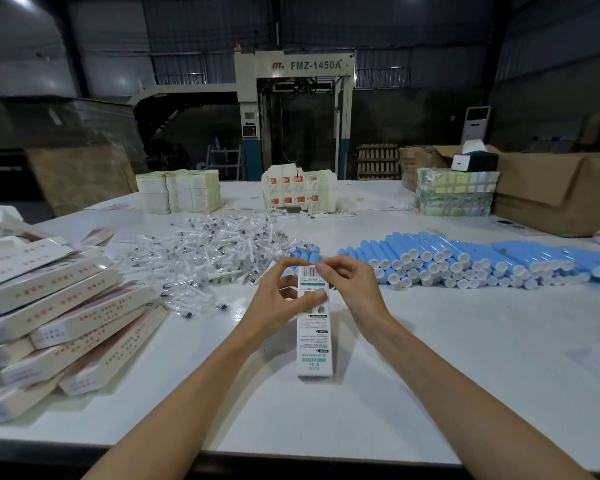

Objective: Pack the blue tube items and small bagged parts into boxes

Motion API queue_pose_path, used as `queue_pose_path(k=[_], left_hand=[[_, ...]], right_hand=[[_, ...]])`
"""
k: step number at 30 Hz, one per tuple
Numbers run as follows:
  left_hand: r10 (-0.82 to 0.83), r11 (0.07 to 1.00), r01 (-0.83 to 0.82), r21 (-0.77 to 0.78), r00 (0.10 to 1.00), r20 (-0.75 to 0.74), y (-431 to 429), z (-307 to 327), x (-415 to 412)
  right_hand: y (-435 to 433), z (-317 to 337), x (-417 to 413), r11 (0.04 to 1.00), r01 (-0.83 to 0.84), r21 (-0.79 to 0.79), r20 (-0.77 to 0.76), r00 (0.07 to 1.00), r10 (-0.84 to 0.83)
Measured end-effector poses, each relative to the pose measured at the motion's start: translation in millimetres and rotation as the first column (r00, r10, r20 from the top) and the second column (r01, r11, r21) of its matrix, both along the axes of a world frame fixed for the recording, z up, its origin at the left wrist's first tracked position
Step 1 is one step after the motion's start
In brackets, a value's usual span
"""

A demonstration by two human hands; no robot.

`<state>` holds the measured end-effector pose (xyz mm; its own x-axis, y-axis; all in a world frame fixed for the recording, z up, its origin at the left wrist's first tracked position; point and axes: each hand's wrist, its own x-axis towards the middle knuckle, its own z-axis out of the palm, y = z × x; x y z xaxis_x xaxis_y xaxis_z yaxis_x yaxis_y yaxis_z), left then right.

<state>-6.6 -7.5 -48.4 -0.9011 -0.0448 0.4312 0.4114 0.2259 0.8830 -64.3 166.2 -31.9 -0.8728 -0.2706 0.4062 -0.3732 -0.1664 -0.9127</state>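
The task box, a narrow white printed carton (314, 344), is held above the middle of the counter (447, 368), closer to its near edge than its far one. The carton's long axis runs from the near edge toward the far edge, so its far end sits between the hands.

**Hand state.** Both hands are together at the carton's far end.
- The left hand (281, 299) grips the carton, with the thumb laid across the printed face and the fingers curled round the left side.
- The right hand (352, 292) pinches the far end at the barcode, apparently working the end flap.
- The frame does not show whether the carton is already loaded.

**Supply positions.**
- The blue tubes (465, 261) lie in a stacked row toward the right edge, beyond the hands. Their white caps face the near edge, so their long axes roughly match the carton's. The right hand is nearer this row.
- A few more blue tubes (305, 254) lie just beyond the carton's far end.
- The heap of small bagged parts (215, 251) lies beyond and left of the hands. The left hand is nearer.

**Other items.**
- Filled boxes (66, 323) are piled at the left edge.
- Flat carton blanks (177, 192) stand in stacks along the far edge.
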Motion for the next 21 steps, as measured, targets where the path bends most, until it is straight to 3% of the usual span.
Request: queue_pose_path(k=[3, 6, 9, 11, 16, 19, 21], left_hand=[[0.025, 0.997, -0.024, 0.076, 1.000, -0.007, 3.9, 2.2, 0.0], [0.034, 0.985, -0.031, 0.172, 0.999, -0.016, 4.2, 3.3, 0.2], [0.041, 0.984, -0.034, 0.176, 0.998, -0.040, 3.9, 2.7, -0.6], [0.031, 0.985, -0.022, 0.173, 0.998, -0.053, 5.0, 2.1, -1.1], [0.037, 0.996, -0.049, -0.078, 0.988, -0.149, 13.2, -4.0, -6.6], [-0.035, 0.971, -0.006, -0.241, 0.985, -0.167, 10.5, -14.8, -8.5], [-0.080, 0.915, -0.006, -0.404, 0.978, -0.195, 5.4, -23.7, -10.5]], right_hand=[[-2.2, -3.8, -1.1, 0.991, -0.096, -0.089, 0.145, 0.984, 0.108], [-1.6, -5.6, 0.0, 0.974, -0.226, -0.030, 0.340, 0.914, 0.222], [1.7, -5.9, 4.5, 0.909, -0.417, 0.003, 0.375, 0.843, 0.385], [7.2, -3.7, 9.4, 0.897, -0.441, 0.035, 0.364, 0.841, 0.400], [37.5, 2.7, 23.7, 0.915, -0.332, 0.229, 0.245, 0.929, 0.276], [71.5, 16.4, 29.7, 0.894, -0.073, 0.442, 0.057, 0.997, 0.053], [103.0, 26.0, 24.2, 0.854, 0.130, 0.503, -0.059, 0.991, -0.116]])
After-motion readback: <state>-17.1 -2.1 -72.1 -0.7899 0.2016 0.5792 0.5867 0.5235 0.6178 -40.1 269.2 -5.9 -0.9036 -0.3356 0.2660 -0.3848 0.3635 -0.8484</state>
